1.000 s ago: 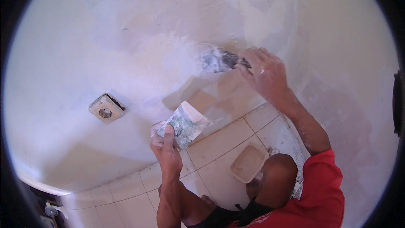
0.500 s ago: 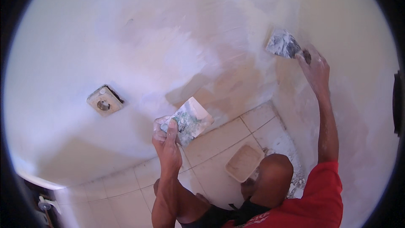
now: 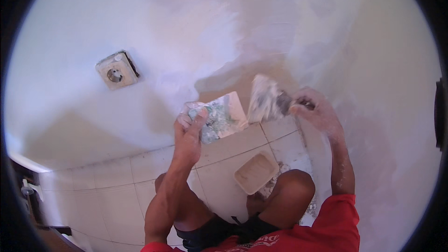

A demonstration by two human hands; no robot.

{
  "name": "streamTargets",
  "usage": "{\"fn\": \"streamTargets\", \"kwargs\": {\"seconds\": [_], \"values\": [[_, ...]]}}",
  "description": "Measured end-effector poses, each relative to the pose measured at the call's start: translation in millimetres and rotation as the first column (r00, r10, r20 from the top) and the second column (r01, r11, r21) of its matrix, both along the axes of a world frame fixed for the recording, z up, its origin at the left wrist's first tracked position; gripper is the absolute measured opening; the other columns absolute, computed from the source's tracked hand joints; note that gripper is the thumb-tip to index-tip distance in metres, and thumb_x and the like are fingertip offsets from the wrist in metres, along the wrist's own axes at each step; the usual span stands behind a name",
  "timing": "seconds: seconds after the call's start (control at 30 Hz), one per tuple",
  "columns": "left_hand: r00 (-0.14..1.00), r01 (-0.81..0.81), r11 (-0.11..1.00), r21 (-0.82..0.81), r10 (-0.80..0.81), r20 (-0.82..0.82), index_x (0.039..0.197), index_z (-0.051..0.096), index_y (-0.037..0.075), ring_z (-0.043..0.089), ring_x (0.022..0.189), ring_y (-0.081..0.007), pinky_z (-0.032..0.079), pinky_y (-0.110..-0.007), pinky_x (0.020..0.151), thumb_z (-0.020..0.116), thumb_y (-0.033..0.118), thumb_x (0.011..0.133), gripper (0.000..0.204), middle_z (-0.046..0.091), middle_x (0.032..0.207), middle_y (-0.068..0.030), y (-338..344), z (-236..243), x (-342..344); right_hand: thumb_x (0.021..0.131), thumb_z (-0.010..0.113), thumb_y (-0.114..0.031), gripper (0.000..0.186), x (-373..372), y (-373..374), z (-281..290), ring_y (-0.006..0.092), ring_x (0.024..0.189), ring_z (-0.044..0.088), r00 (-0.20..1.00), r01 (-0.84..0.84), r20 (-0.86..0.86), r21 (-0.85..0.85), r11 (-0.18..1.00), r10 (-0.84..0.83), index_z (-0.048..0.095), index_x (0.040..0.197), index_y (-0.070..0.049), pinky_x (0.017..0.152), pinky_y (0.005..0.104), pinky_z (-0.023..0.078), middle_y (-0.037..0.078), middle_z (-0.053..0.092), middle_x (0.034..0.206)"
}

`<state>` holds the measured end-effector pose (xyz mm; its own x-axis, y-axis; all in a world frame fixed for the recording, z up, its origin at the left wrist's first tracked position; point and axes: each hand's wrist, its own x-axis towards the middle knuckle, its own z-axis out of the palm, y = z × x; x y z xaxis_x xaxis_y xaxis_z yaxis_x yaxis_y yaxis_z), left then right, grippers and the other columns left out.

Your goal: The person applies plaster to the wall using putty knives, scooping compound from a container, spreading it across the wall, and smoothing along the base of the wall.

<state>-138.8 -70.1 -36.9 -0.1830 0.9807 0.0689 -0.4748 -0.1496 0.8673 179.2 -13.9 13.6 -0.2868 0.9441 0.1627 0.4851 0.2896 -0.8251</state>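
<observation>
My left hand grips a flat, squarish plate smeared with white and green-grey filler, held up in front of the wall. My right hand is closed on the handle of a broad putty knife, whose blade is coated with white filler and sits just right of the plate, near its edge; whether they touch I cannot tell. Behind them the wall has patchy white, pinkish and tan coats of filler.
A loose socket plate is on the wall at left. A shallow beige tub stands on white floor tiles beside crumbled debris near my bent knees. A second wall rises at right, with a dark object at its edge.
My right hand has brought the putty knife away from the wall at right, down and leftward to beside the plate. My left hand and plate have risen slightly; the view has shifted.
</observation>
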Motion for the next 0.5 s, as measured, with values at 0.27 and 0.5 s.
{"fn": "streamTargets", "kwargs": {"seconds": [0.27, 0.5], "values": [[0.975, -0.148, 0.989, 0.031, 0.151, -0.16, 0.108, 0.056, 0.003, 0.058, 0.089, -0.01, 0.047, -0.027, 0.082, 0.062, 0.012, 0.095, 0.016, 0.062, 0.096, -0.0022, -4.4, 8.4, -3.6, 0.08, 0.075, -0.018, 0.023, -33.5, 9.7, -23.4, 0.0268, 0.087, 0.067, 0.907, 0.204, 0.178, 0.608, 0.767, -0.383, 0.065, 0.098, -0.008, 0.072, 0.0358, 0.055, 0.012, 0.068, 0.092], [0.927, -0.169, 0.986, 0.005, 0.161, -0.337, 0.104, 0.057, 0.003, 0.045, 0.063, -0.0031, 0.037, -0.02, 0.054, 0.063, 0.019, 0.097, 0.018, 0.057, 0.078, 0.0019, -12.2, 17.9, -3.2, 0.079, 0.075, -0.021, 0.023, -12.9, 59.5, -38.7, 0.0286, 0.09, 0.067, 0.881, 0.199, 0.115, 0.789, 0.581, -0.458, 0.064, 0.096, -0.012, 0.073, 0.0396, 0.055, 0.01, 0.069, 0.098]]}}
